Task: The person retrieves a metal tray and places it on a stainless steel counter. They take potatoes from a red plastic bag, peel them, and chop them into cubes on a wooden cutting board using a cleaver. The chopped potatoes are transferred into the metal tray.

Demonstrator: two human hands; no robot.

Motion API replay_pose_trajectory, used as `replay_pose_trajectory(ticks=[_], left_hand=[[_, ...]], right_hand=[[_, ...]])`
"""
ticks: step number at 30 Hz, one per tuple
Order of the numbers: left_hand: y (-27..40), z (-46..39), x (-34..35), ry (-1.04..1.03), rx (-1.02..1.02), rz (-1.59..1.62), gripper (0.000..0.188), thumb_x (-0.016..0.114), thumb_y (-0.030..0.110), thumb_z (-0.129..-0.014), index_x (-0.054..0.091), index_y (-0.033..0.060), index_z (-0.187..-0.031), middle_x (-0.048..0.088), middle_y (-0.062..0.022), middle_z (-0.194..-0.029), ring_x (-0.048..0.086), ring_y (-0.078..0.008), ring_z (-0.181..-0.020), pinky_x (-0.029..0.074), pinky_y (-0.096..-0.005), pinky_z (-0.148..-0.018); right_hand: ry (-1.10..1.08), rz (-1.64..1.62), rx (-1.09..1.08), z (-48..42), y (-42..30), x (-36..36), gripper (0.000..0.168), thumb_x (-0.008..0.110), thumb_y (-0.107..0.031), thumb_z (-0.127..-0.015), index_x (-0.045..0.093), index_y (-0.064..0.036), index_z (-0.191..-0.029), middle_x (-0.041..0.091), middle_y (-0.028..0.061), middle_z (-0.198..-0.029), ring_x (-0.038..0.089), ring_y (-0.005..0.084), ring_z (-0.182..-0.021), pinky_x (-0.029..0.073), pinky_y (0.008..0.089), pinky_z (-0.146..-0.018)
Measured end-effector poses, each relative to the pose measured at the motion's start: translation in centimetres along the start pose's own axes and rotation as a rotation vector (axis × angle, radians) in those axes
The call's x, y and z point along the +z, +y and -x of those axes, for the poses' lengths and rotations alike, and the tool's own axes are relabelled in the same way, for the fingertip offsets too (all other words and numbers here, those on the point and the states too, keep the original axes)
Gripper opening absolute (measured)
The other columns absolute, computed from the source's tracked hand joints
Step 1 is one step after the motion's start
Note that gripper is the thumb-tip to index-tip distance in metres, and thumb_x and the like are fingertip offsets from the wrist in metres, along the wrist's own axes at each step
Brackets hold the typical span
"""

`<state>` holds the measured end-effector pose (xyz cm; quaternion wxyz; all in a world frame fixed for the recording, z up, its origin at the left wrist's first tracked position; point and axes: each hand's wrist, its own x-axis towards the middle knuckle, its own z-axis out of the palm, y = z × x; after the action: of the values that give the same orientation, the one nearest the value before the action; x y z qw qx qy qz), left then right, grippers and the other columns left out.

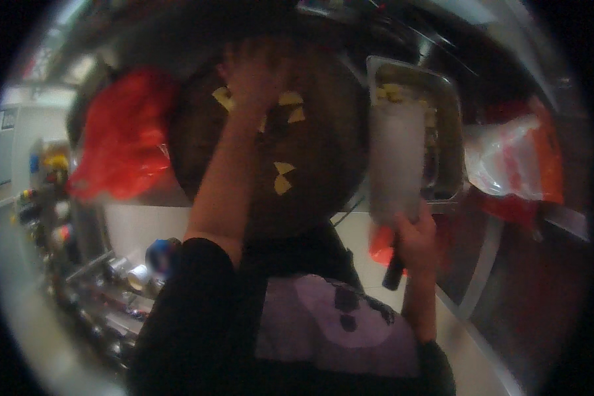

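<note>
My right hand [417,242] grips the dark handle of a cleaver [397,158]. Its broad, pale blade is over the left part of a rectangular metal pan [455,128], hiding some of the yellowish pieces [388,93] inside. My left hand [257,74], blurred, reaches palm down over the far half of a round, dark chopping block [326,148], fingers spread. Yellow wedge-shaped pieces [292,99] lie beside that hand, and a few more cut pieces [282,184] rest nearer to me. What is under my left palm is hidden.
A red plastic bag [128,133] sits left of the block. Right of the pan lies a clear and orange plastic package [515,158]. Small red material [381,245] shows below the blade. Several cans and containers [138,277] stand at lower left.
</note>
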<state>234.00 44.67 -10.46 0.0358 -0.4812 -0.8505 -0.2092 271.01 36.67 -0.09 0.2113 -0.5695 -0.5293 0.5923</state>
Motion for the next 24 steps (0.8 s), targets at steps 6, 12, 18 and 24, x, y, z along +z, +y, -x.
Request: replay_pose_trajectory(ticks=[6, 12, 18, 24], left_hand=[[-8.2, -1.4, -1.2, -0.389, 0.258, 0.263, 0.055, 0.068, 0.049, -0.075, 0.065, 0.0153, -0.118, 0.057, -0.0124, -0.128, 0.05, -0.0339, -0.122, 0.04, -0.0505, -0.102], [-4.4, 5.9, -3.2, -0.418, 0.401, 0.3, 0.058, 0.075, 0.042, -0.075, 0.061, 0.0103, -0.121, 0.051, -0.0184, -0.136, 0.046, -0.0355, -0.128, 0.035, -0.0466, -0.107], [-5.6, 13.5, -8.7, -0.256, 0.414, 0.229, 0.061, 0.078, 0.038, -0.072, 0.06, 0.0114, -0.124, 0.044, -0.0176, -0.141, 0.04, -0.0372, -0.131, 0.034, -0.0482, -0.106], [-5.5, 11.8, -6.8, -0.255, 0.203, 0.259, 0.048, 0.077, 0.028, -0.073, 0.063, 0.0108, -0.115, 0.05, -0.015, -0.129, 0.046, -0.0365, -0.12, 0.038, -0.0473, -0.1]], right_hand=[[0.004, 0.571, -0.169, -4.4, -1.4, 7.9, 0.034, 0.053, -0.019, -0.093, 0.053, -0.007, -0.124, 0.067, 0.0217, -0.09, 0.066, 0.037, -0.074, 0.051, 0.046, -0.067], [-0.063, 0.815, -0.28, -5.8, -1.7, 11.8, 0.034, 0.055, -0.02, -0.091, 0.056, -0.01, -0.123, 0.065, 0.0265, -0.092, 0.065, 0.0423, -0.085, 0.051, 0.0495, -0.073], [-0.054, 0.378, -0.009, -1.3, -0.1, 11.9, 0.03, 0.057, -0.015, -0.091, 0.056, -0.005, -0.119, 0.066, 0.0147, -0.083, 0.062, 0.0247, -0.059, 0.049, 0.036, -0.054], [-0.021, -0.016, 0.068, 2.5, 3.1, 10.6, 0.028, 0.057, -0.011, -0.092, 0.054, 0.001, -0.118, 0.062, 0.0055, -0.082, 0.054, 0.0115, -0.053, 0.044, 0.0263, -0.049]])
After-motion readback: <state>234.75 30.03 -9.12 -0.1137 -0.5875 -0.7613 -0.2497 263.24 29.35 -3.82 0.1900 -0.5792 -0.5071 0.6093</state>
